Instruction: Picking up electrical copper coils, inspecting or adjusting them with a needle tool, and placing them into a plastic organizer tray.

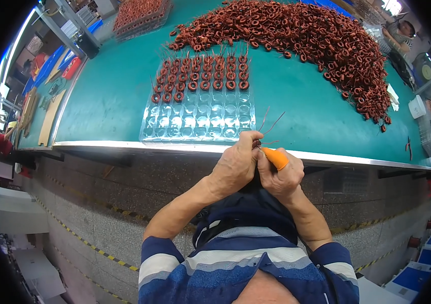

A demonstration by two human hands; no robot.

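Only a head view here. Holding one coil (256,144) in a narrow two-handed pinch, left hand (236,164) plus right hand (282,175), orange finger cover (276,158) on the latter. Mostly hidden by fingers, just by the green table's (301,104) front edge, wires poking out. Roughly half done with the clear tray (195,121), I'd guess: loaded in the upper rows, plus three coils leftmost in the next, bare below. Loads left, judging by that huge loose pile (296,35).
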